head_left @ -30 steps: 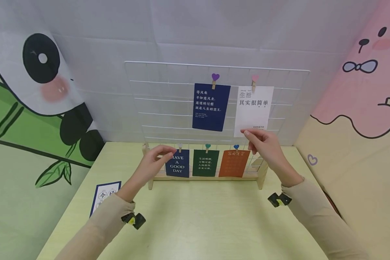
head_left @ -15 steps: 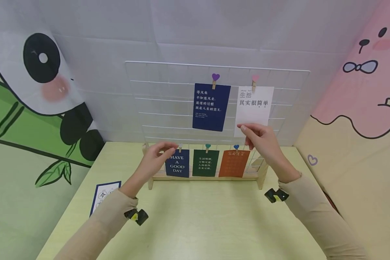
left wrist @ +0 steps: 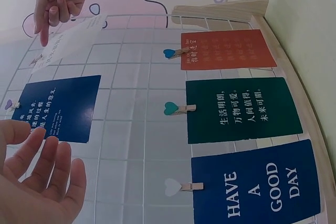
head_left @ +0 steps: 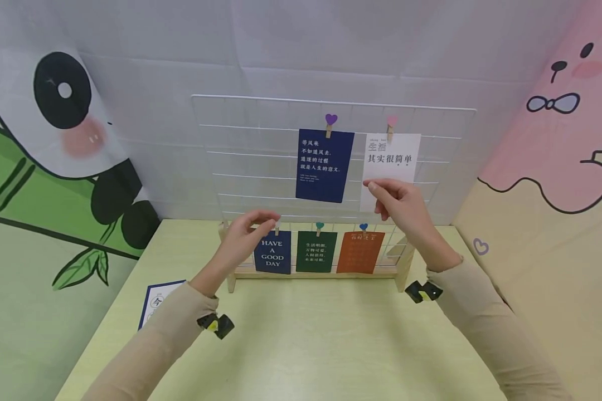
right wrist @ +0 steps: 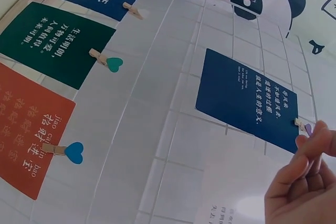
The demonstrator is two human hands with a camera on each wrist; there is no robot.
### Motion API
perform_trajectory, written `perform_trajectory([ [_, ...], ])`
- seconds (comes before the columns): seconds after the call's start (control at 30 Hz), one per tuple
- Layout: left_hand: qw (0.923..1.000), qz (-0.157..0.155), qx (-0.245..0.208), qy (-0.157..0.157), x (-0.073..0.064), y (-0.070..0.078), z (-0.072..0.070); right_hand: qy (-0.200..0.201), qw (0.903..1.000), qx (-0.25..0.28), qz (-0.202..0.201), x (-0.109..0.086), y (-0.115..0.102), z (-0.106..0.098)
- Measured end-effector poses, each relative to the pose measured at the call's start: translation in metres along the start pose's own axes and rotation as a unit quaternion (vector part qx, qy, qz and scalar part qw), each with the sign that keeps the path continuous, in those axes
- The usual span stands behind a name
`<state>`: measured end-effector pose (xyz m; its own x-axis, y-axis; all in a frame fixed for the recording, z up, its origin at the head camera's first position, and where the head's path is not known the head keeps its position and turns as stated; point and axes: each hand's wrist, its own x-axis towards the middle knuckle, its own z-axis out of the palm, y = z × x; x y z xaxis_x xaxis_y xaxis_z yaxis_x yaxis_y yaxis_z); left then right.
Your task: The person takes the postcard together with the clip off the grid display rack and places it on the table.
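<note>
My left hand (head_left: 243,239) hovers in front of the lower left of the white wire grid (head_left: 261,131). Its fingers are loosely bent and hold nothing; nearest is the navy "HAVE A GOOD DAY" card (head_left: 272,252) with a white heart clip (left wrist: 173,187). My right hand (head_left: 401,209) is in front of the white card (head_left: 392,153), covering part of its lower half. Thumb and index finger lie close together, with nothing visible between them. Left of that card hangs a navy card (head_left: 324,166) under a purple heart clip (head_left: 331,120). A pink heart clip (head_left: 392,121) holds the white card.
On the lower row hang a green card (head_left: 316,252) and an orange card (head_left: 360,253), each with a heart clip. A wooden base (head_left: 311,275) carries the grid on the table (head_left: 306,340). A blue-edged card (head_left: 153,292) lies at left, partly behind my sleeve.
Both hands have risen a little; the left has also drifted right and the right slightly left. The hanging cards and clips stay where they were.
</note>
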<state>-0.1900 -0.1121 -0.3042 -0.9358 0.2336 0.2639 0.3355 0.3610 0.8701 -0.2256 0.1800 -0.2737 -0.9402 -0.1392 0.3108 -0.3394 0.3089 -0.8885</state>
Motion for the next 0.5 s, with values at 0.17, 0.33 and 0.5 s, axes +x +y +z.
perform_trajectory([
  [0.17, 0.9999, 0.000, -0.011, 0.002, 0.006, -0.003, 0.002, 0.005, 1.0000, 0.000, -0.009, 0.007, -0.005, 0.001],
  [0.33, 0.9996, -0.006, -0.024, 0.010, 0.020, -0.024, 0.004, 0.006, 0.9999, 0.004, -0.010, 0.012, -0.009, 0.002],
  [0.5, 0.9994, -0.007, -0.023, 0.025, 0.027, -0.031, 0.005, 0.011, 0.9997, 0.016, -0.015, 0.017, -0.010, 0.002],
])
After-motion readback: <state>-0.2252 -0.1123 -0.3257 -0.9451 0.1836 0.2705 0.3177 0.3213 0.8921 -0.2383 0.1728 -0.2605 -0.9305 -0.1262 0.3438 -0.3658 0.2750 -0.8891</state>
